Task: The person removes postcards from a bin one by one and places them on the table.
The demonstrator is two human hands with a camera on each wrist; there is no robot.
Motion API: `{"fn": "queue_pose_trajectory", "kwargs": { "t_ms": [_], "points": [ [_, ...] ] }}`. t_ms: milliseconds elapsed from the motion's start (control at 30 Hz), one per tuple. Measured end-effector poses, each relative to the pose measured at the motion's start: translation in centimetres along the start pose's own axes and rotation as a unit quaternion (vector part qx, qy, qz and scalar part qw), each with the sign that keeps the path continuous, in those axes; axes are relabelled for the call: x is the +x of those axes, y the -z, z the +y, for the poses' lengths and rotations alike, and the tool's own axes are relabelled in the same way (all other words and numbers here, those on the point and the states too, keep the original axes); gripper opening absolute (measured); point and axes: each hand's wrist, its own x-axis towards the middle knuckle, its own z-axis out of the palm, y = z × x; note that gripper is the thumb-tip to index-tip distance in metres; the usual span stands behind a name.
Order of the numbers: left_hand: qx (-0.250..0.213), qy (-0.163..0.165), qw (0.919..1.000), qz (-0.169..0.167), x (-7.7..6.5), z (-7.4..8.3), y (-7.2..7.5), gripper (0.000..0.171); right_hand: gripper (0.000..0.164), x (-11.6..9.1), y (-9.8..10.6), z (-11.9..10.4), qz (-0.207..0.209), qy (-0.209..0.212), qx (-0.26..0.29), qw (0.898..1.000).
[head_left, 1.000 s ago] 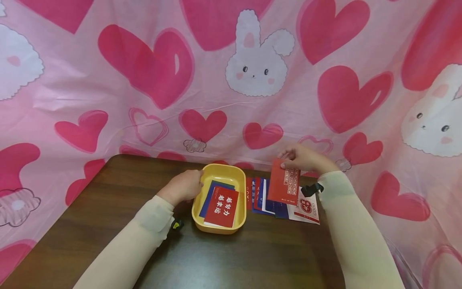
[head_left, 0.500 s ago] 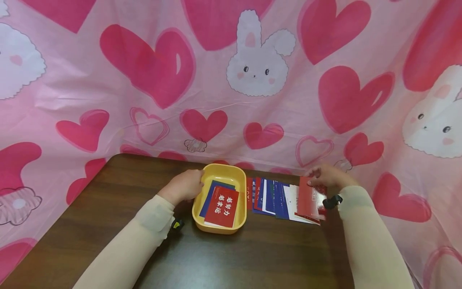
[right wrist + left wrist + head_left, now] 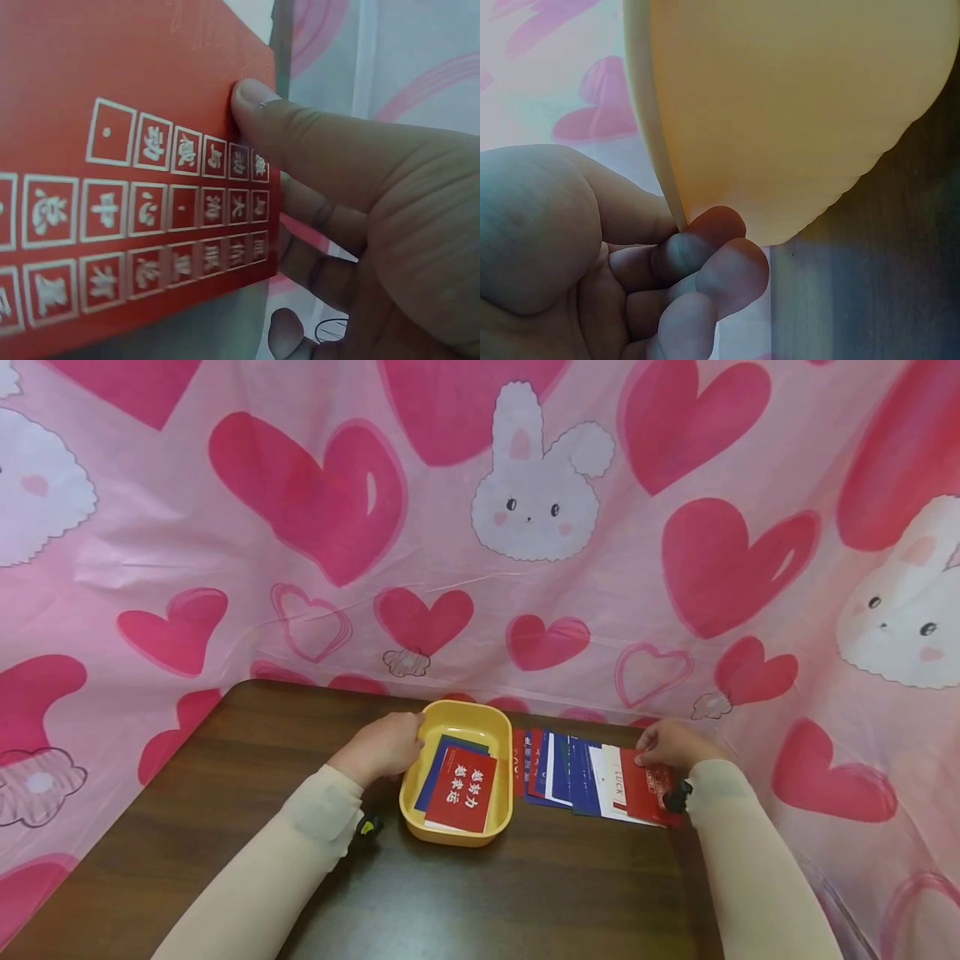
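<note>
My left hand [image 3: 386,746] pinches the left rim of a yellow plastic tray [image 3: 455,838]; in the left wrist view the thumb and fingers [image 3: 733,270] close over the tray's edge. Inside the tray lies a red card [image 3: 461,789] with white Chinese characters, on top of a blue card [image 3: 431,789]. My right hand [image 3: 675,745] pinches another red card [image 3: 651,793] by its far edge, at the right end of a row of overlapping cards [image 3: 585,777]. The right wrist view shows the thumb on that red card's printed face, with the other fingers behind it.
The cards in the row are red, blue and white, fanned along the back of the dark wooden table [image 3: 510,902], right of the tray. A pink curtain [image 3: 435,527] with hearts and rabbits hangs behind the table's back edge.
My right hand has carried the red card rightward and lowered it onto the row's right end, over the white card. My left hand and the tray have stayed in place.
</note>
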Motion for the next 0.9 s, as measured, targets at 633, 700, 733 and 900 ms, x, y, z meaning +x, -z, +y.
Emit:
{"fn": "queue_pose_trajectory", "kwargs": {
  "t_ms": [633,700,733,900],
  "points": [
    [-0.009,0.010,0.9999,-0.002,-0.2,0.2,-0.1,0.066,0.011,-0.3,-0.1,-2.8,0.022,0.002,-0.051,0.998],
    [-0.006,0.008,0.9999,-0.001,-0.2,0.2,-0.1,0.065,0.012,-0.3,0.4,-4.4,0.036,0.010,-0.061,0.997],
    [-0.003,0.007,1.0000,0.000,-0.1,0.2,-0.1,0.064,0.013,-0.3,0.6,-5.4,0.043,0.015,-0.062,0.997],
    [0.004,0.002,1.0000,0.005,-0.1,0.1,-0.1,0.062,0.027,-0.4,1.6,-11.6,0.050,0.058,-0.050,0.996]
  ]
}}
